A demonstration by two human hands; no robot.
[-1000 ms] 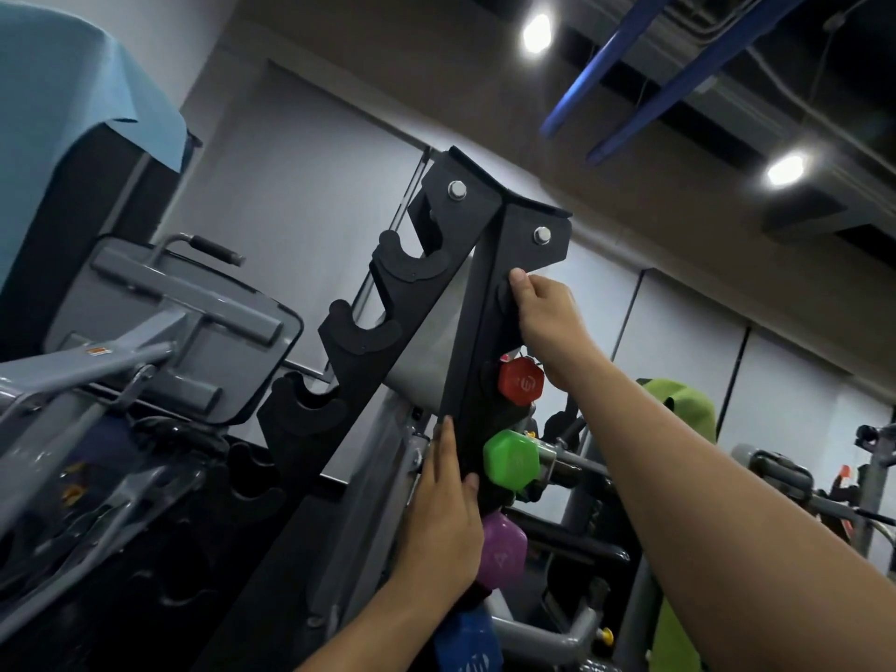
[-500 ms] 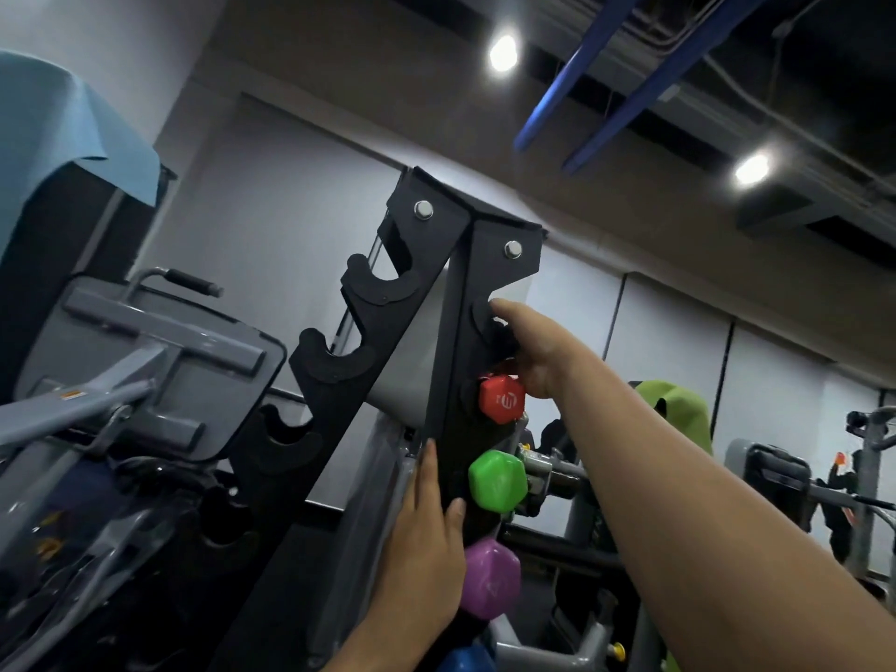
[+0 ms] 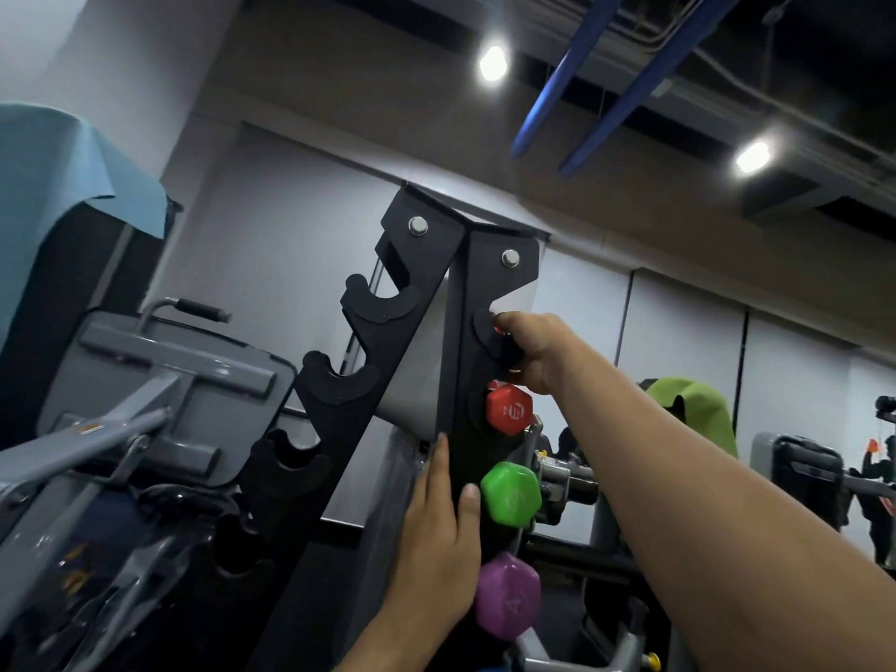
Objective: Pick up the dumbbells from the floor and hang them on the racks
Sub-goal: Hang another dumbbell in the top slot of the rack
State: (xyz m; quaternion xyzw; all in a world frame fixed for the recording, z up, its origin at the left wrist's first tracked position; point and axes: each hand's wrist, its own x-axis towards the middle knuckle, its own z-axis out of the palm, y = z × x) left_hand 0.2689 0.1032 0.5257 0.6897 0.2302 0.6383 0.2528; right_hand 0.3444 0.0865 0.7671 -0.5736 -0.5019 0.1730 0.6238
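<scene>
- Right hand (image 3: 526, 354) is up at the top notch of the rack (image 3: 477, 341), centre of frame. Fingers are curled round something there; only a sliver of red peeks out by the fingertips, so I reckon it's a dumbbell going in, but most of it is hidden.
- Left hand (image 3: 436, 535) is low centre, fingers straight along the rack's upright with the thumb hooked round the front edge. Looks like it's bracing the rack, not holding any weight.
- Already hung below the right hand: red dumbbell (image 3: 509, 411), then green dumbbell (image 3: 510, 495), then purple dumbbell (image 3: 507, 604), stacked down the column.
- Handling guess: small coated hex weights, rigid, dense for their size, a bit grippy, nothing fragile. Best grabbed at the handle so the heads sit either side of the notch.
- Right arm is stretched up and forward from the lower right of the frame, nearly straight, wrist bent in toward the notch.
- Notches on the rack's left face (image 3: 383, 303) look empty.
</scene>
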